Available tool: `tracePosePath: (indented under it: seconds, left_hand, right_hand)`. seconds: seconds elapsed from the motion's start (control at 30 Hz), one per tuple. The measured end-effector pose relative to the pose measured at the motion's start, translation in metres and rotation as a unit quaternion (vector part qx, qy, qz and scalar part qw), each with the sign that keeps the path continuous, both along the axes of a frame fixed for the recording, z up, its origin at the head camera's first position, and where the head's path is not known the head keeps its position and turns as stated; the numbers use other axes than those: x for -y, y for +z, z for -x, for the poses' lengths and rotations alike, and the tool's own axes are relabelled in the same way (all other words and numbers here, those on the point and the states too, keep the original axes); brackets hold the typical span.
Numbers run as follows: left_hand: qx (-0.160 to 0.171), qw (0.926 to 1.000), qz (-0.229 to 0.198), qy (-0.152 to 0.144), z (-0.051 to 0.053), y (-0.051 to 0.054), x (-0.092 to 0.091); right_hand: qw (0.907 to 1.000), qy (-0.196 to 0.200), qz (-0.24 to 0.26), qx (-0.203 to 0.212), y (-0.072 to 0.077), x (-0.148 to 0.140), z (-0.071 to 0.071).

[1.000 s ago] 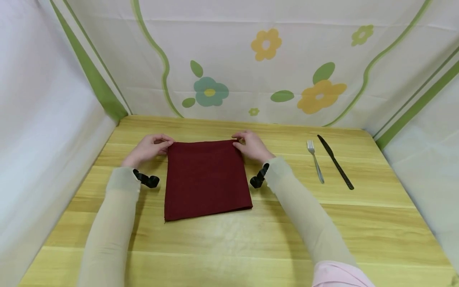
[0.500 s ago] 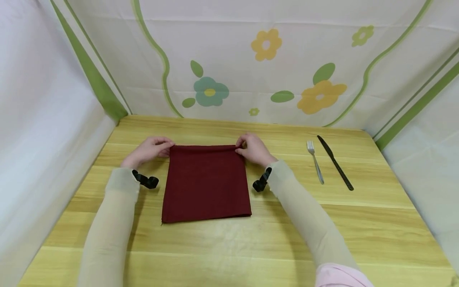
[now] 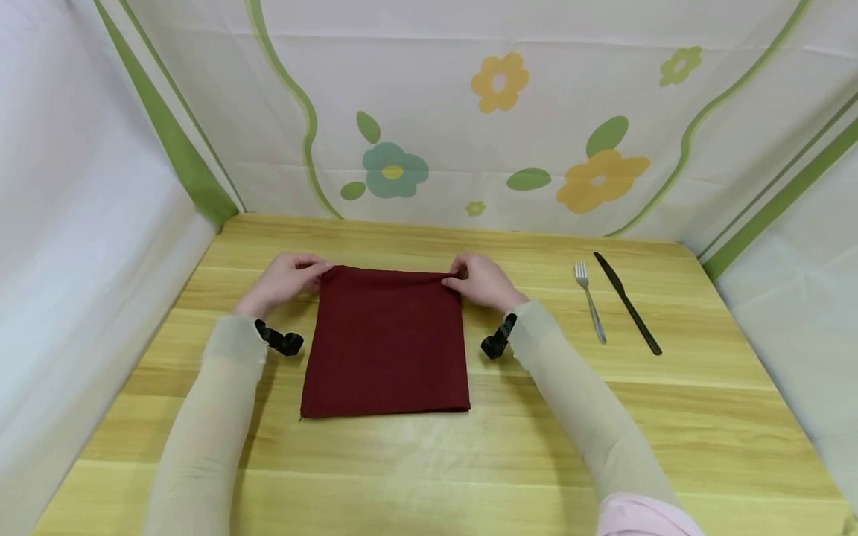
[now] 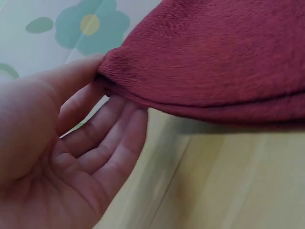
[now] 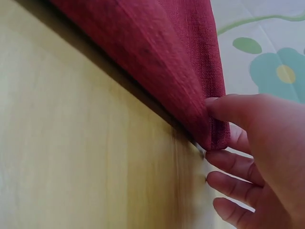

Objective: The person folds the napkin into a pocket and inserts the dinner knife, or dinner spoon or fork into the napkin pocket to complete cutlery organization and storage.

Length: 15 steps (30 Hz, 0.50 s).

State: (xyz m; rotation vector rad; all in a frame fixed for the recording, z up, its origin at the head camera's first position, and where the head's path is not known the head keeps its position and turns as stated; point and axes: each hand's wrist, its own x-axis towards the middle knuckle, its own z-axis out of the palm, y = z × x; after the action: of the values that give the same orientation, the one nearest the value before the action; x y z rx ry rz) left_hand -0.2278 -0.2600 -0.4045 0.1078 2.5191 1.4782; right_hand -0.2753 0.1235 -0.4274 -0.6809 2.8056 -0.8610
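Note:
A dark red cloth napkin (image 3: 389,342), folded to a near square, lies in front of the person on the wooden table. The left hand (image 3: 284,281) pinches its far left corner between thumb and fingers; in the left wrist view that corner of the napkin (image 4: 200,57) is lifted off the table and its layers show. At the far right corner the right hand (image 3: 484,283) pinches the edge with thumb and forefinger. In the right wrist view the napkin (image 5: 157,62) is raised there, and the other fingers (image 5: 233,186) lie below it, apart from the cloth.
To the right of the napkin, a silver fork (image 3: 590,304) and a black knife (image 3: 628,304) lie side by side on the wooden table (image 3: 429,476). White fabric walls with printed flowers (image 3: 395,171) stand behind and at both sides.
The napkin has turned slightly, its near right corner shifting toward the person. Both hands have moved a little to the right with its far edge; the right hand's grip has shifted at the corner.

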Motion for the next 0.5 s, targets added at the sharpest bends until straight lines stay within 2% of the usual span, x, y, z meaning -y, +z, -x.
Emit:
tracePosePath:
  seconds: [0.13, 0.23, 0.33, 0.5]
  left_hand:
    - [-0.035, 0.9993, 0.003, 0.012, 0.000, 0.000, -0.008]
    - [-0.044, 0.9989, 0.007, 0.014, 0.000, 0.001, -0.014]
    - [-0.048, 0.9985, 0.026, 0.006, 0.002, 0.001, -0.022]
    - [-0.042, 0.9959, 0.077, -0.023, 0.005, 0.001, -0.035]
  right_hand:
    - [0.9999, 0.001, -0.001, 0.010, 0.004, -0.005, -0.002]
    - [0.9996, 0.002, 0.004, 0.029, 0.007, -0.011, -0.004]
    - [0.9993, 0.008, 0.006, 0.035, 0.011, -0.019, -0.005]
    - [0.9995, 0.024, -0.019, 0.006, 0.021, -0.034, -0.004]
